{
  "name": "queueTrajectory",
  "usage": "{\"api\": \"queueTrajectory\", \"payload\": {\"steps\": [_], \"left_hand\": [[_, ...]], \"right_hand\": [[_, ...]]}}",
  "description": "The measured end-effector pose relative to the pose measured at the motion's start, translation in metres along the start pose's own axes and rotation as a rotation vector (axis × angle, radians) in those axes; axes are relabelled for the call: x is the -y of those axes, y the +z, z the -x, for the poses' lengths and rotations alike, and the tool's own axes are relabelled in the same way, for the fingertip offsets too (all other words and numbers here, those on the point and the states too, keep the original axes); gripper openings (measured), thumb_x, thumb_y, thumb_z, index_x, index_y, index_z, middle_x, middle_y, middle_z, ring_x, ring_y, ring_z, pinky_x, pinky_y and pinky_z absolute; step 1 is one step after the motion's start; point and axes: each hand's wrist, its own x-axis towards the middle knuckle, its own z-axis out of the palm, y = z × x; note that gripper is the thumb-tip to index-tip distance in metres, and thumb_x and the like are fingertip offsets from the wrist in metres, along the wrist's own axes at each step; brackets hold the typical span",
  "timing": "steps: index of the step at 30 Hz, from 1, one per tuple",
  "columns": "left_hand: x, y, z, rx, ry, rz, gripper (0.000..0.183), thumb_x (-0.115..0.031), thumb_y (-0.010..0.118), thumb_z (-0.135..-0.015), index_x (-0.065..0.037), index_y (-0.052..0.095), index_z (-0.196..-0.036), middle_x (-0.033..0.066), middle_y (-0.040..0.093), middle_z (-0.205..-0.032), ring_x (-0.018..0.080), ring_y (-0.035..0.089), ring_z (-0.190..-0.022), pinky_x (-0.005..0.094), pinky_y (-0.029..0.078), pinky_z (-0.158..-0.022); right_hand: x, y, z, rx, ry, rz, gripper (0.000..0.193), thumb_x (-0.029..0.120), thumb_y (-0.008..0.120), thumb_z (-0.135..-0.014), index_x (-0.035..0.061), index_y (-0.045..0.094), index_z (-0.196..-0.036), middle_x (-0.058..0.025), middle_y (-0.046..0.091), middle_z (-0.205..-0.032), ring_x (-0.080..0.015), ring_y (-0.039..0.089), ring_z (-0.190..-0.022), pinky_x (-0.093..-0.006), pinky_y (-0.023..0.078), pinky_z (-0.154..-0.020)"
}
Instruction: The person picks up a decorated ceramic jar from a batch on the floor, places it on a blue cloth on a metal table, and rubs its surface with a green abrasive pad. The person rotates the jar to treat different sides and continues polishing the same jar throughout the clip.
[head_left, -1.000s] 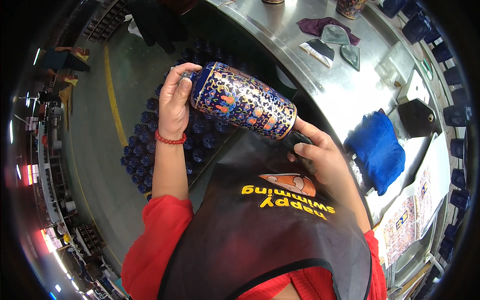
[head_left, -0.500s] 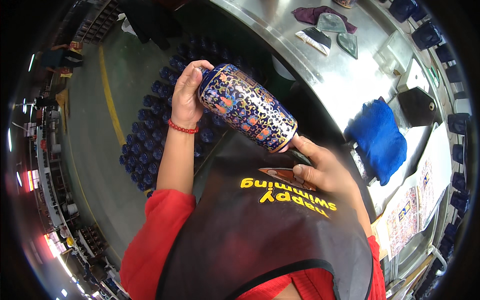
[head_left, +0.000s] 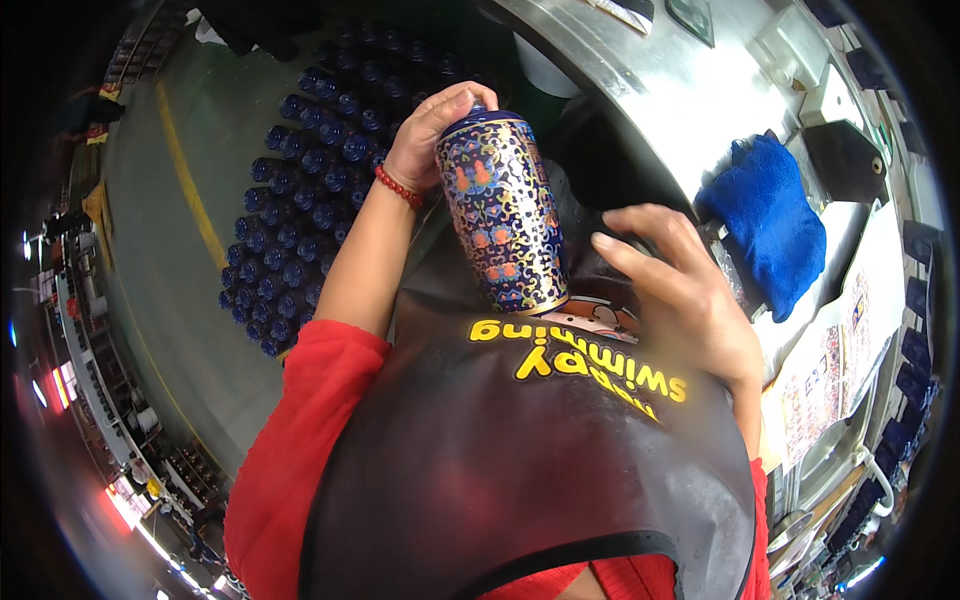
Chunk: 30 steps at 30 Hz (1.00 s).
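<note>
In front of my chest is a dark blue vase (head_left: 505,215) covered in gold scrollwork with orange and red flowers. My left hand (head_left: 435,130), with a red bead bracelet (head_left: 398,187) at its wrist, closes around the vase's narrow neck. The vase tilts, its wide shoulder away from me and its base near my dark apron (head_left: 520,430). Apart from the vase, to its right, my right hand (head_left: 690,290) has thumb and fingers spread and holds nothing.
A metal worktable (head_left: 640,110) runs along the right, bearing a blue cloth (head_left: 768,225), a dark block (head_left: 845,160) and patterned printed sheets (head_left: 825,370). Many dark blue vases (head_left: 300,215) stand close together on the floor at left, beside a yellow line (head_left: 190,185).
My right hand has let go of the vase's base and drawn away to the right. The vase has swung more upright in the view, still held by my left hand.
</note>
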Motion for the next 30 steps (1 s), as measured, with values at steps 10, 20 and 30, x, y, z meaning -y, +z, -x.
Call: {"api": "queueTrajectory", "payload": {"steps": [10, 20, 30], "left_hand": [[-0.005, 0.006, -0.018, 0.105, -0.061, -0.082, 0.034, -0.038, 0.062, -0.100, -0.005, 0.065, -0.102, 0.0021, 0.067, -0.088, 0.0076, 0.064, -0.080, 0.0223, 0.053, -0.076], [0.000, 0.010, -0.027, 0.161, -0.071, -0.144, 0.038, -0.042, 0.062, -0.100, -0.004, 0.062, -0.102, 0.0012, 0.065, -0.085, 0.0056, 0.064, -0.077, 0.0199, 0.053, -0.070], [0.008, 0.011, -0.030, 0.164, -0.114, -0.148, 0.037, -0.040, 0.060, -0.101, -0.003, 0.062, -0.103, 0.0008, 0.065, -0.086, 0.0055, 0.063, -0.077, 0.0202, 0.053, -0.072]], "right_hand": [[-0.002, 0.019, -0.022, 0.163, -0.122, 0.260, 0.052, 0.013, 0.068, -0.081, 0.0208, 0.066, -0.132, -0.0110, 0.054, -0.136, -0.0313, 0.051, -0.127, -0.0414, 0.045, -0.090], [-0.021, 0.022, -0.021, -0.171, -0.080, -0.050, 0.051, -0.003, 0.076, -0.073, -0.0004, 0.063, -0.123, -0.0173, 0.067, -0.111, -0.0364, 0.066, -0.107, -0.0424, 0.057, -0.087], [-0.009, 0.018, -0.021, 0.053, -0.322, 0.080, 0.026, 0.017, 0.075, -0.073, 0.0067, 0.071, -0.097, -0.0071, 0.067, -0.105, -0.0233, 0.059, -0.089, -0.0423, 0.044, -0.087]]}}
